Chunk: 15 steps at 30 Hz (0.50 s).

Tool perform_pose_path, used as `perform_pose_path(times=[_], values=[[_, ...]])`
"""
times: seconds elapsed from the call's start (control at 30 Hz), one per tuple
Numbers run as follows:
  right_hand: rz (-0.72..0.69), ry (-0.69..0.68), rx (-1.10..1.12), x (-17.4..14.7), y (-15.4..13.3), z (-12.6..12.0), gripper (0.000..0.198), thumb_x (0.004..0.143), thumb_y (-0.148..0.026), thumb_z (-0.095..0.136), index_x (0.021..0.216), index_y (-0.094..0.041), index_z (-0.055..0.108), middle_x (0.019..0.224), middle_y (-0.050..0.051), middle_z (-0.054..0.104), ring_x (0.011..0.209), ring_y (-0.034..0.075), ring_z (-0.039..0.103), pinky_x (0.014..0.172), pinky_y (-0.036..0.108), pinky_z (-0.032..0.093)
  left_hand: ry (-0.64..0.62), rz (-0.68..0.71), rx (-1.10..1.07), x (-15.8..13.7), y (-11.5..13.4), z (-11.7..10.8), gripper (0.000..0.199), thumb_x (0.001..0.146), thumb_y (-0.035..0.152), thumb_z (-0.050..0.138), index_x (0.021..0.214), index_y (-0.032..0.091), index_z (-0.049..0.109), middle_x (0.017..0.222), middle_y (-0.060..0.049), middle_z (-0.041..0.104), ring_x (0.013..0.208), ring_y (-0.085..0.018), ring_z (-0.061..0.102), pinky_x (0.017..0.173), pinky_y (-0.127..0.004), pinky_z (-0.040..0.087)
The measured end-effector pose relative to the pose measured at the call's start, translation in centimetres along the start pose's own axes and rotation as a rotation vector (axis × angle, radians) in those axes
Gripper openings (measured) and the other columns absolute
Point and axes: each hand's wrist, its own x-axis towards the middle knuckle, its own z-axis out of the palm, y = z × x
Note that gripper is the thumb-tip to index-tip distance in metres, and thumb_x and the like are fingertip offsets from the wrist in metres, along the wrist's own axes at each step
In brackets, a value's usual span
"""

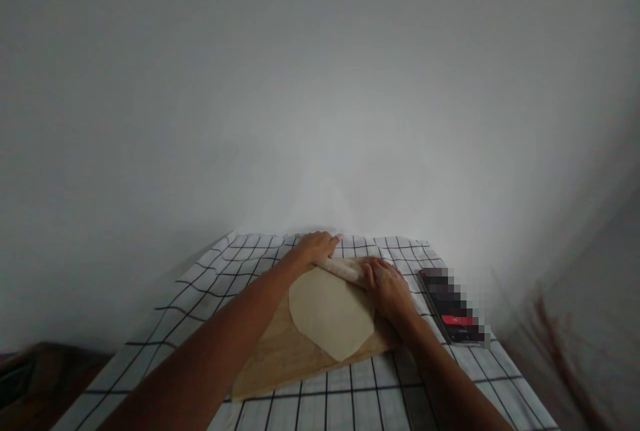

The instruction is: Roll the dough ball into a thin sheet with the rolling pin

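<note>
A pale wooden rolling pin (pixel 345 271) lies at a slant across the far edge of a flat, roughly rounded sheet of dough (pixel 331 316). Over the pin's far left end, my left hand (pixel 318 245) is closed, its thumb side towards the wall. My right hand (pixel 389 286) closes over the nearer right end, fingers curled on top. Both ends of the pin are hidden beneath my hands. Under the dough is a wooden board (pixel 263 372), turned at an angle and partly covered by my left forearm.
The board rests on a table with a white, black-checked cloth (pixel 345 394). To the right of my right hand lies a dark phone-like device (pixel 453 318), partly pixelated. A pale wall (pixel 320 98) rises behind the table. Blurred thin brown branches (pixel 555 344) stand at the right.
</note>
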Motion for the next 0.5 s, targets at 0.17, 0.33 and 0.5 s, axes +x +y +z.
perform_pose_path(times=[0.17, 0.33, 0.5], values=[[-0.058, -0.049, 0.074, -0.4, -0.2, -0.2, 0.041, 0.105, -0.032, 0.026, 0.114, -0.021, 0.064, 0.128, 0.008, 0.064, 0.119, 0.02, 0.057, 0.105, 0.031, 0.038, 0.056, 0.08, 0.026, -1.1, -0.1, 0.3, 0.038, 0.103, 0.037, 0.034, 0.101, 0.022, 0.07, 0.103, -0.009, 0.072, 0.098, -0.023, 0.066, 0.091, -0.034, 0.047], [-0.108, -0.099, 0.153, -1.0, -0.7, -0.4, 0.042, 0.105, -0.038, 0.03, 0.13, -0.024, 0.06, 0.142, 0.004, 0.056, 0.138, 0.021, 0.043, 0.116, 0.039, 0.029, 0.138, 0.099, 0.064, -5.5, -0.8, 0.6, 0.039, 0.103, 0.026, 0.031, 0.131, 0.022, 0.059, 0.139, -0.008, 0.058, 0.131, -0.021, 0.05, 0.111, -0.035, 0.034], [-0.199, -0.192, 0.177, -1.5, -1.1, -0.8, 0.043, 0.102, -0.041, 0.037, 0.132, -0.022, 0.062, 0.145, 0.008, 0.054, 0.146, 0.025, 0.031, 0.12, 0.046, 0.024, 0.171, 0.105, 0.077, -10.9, -1.0, 0.6, 0.047, 0.104, 0.026, 0.026, 0.148, 0.022, 0.042, 0.157, -0.004, 0.038, 0.147, -0.02, 0.029, 0.121, -0.038, 0.019]])
